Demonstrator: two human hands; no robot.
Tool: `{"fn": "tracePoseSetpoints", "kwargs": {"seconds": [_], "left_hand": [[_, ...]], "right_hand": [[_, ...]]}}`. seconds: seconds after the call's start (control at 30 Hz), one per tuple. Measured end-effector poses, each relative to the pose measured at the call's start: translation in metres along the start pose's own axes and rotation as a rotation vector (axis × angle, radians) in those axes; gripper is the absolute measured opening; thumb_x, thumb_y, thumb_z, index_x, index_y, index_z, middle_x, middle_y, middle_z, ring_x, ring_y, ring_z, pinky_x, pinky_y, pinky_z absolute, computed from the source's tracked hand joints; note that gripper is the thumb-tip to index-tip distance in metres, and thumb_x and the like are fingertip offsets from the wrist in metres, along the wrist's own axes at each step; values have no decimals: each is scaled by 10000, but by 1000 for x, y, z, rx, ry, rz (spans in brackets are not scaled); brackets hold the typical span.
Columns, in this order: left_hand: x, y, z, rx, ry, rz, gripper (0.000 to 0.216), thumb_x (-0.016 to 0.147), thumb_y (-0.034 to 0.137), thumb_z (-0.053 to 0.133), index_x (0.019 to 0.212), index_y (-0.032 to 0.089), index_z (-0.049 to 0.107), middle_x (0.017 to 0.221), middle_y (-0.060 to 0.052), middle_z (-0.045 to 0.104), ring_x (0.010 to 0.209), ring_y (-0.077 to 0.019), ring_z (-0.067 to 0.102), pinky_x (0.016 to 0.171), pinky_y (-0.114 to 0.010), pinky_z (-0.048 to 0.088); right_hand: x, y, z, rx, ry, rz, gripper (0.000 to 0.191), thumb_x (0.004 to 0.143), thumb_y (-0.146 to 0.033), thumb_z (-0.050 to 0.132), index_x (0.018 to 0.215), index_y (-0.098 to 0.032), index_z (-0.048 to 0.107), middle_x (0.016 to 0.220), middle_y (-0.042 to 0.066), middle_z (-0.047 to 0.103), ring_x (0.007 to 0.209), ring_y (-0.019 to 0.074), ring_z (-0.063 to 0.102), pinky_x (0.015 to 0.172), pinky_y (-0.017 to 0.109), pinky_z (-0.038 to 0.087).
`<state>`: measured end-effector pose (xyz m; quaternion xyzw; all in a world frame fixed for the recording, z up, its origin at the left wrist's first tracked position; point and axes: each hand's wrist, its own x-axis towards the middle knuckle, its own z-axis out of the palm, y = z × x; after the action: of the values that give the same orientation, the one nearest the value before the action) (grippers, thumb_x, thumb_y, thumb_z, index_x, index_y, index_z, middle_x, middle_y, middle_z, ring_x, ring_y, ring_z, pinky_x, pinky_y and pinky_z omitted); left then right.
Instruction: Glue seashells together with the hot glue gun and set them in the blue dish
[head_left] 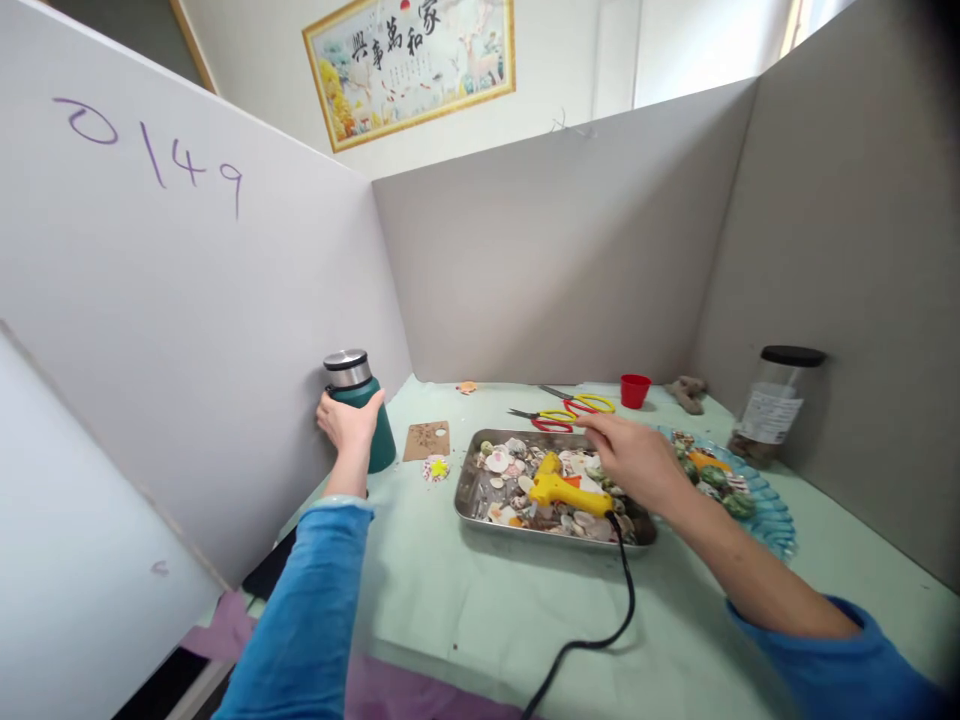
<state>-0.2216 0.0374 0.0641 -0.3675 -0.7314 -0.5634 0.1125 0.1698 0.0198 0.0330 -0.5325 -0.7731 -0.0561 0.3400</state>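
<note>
Flask (382, 442) matt w/ shiny metal lid (346, 357); tray (525, 532) smooth metal; glue gun (568, 492) plastic, prob. semi-gloss.

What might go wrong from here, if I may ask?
The cord, running toward the near edge of the table, might snag and drag the yellow glue gun across the tray. The right hand could knock the nearby scissors. The tall green bottle might tip if the left hand slips.

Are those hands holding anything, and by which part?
The left hand grips the green bottle around its upper body. Whether the right hand holds anything can't be told.
</note>
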Motion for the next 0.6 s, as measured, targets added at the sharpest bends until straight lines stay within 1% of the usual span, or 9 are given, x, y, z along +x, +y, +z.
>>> {"fn": "tracePoseSetpoints", "kwargs": {"seconds": [0.03,0.07,0.13,0.23,0.3,0.37,0.43,0.5,0.6], "left_hand": [[3,-3,4,35,5,-46,982,596,422,802,1314,-12,292,1356,-312,380,1324,-406,317,1090,-511,249],[4,-6,8,56,2,-59,1016,566,403,824,1323,-5,282,1361,-316,381,1326,-406,324,1093,-499,258],[6,-12,16,61,8,-76,1043,534,387,843,1333,28,276,1369,-309,390,1327,-398,342,1087,-484,289],[6,-17,19,14,-4,-102,1002,547,400,829,1335,100,287,1356,-276,433,1296,-384,409,1042,-489,357],[5,-16,18,23,-6,-99,957,564,404,812,1325,118,308,1340,-263,457,1283,-381,428,1031,-492,368],[0,-9,14,30,-26,-59,943,571,418,799,1326,124,316,1330,-252,470,1273,-374,442,1016,-482,385],[-7,4,9,17,-57,-16,937,562,430,797,1322,142,331,1305,-225,498,1251,-366,465,996,-475,402],[-17,21,2,-7,-96,35,927,545,433,802,1311,169,351,1264,-186,532,1214,-363,496,968,-474,419],[-37,48,-10,-59,-186,134,857,535,421,806,1261,188,415,1158,-139,583,1119,-361,555,899,-459,455]], "right_hand": [[9,-12,-2,-11,-20,-49,297,906,-229,435,1062,-237,688,1092,49,693,928,205,634,752,276,429],[18,-24,-3,-18,-42,-103,284,915,-237,439,1046,-233,691,1083,50,689,909,198,634,734,269,422],[38,-48,-3,-16,-86,-204,253,916,-260,465,1008,-229,699,1033,45,688,817,176,636,697,262,408],[72,-84,2,25,-133,-354,233,915,-285,485,979,-240,704,998,33,680,816,167,633,683,250,401],[94,-108,4,72,-147,-418,240,925,-304,477,1003,-249,698,1023,33,671,851,165,632,710,249,409],[115,-133,5,127,-143,-443,256,934,-331,472,1046,-241,684,1033,46,664,878,172,625,738,262,421],[134,-156,3,205,-109,-493,312,941,-399,460,1105,-218,654,1056,71,651,960,195,600,785,282,429],[147,-176,1,294,-56,-550,449,909,-525,474,1179,-193,608,1108,102,626,1059,232,549,840,314,424],[156,-195,-2,376,-19,-574,647,841,-662,476,1253,-168,542,1165,140,587,1108,273,497,871,368,413]]}}
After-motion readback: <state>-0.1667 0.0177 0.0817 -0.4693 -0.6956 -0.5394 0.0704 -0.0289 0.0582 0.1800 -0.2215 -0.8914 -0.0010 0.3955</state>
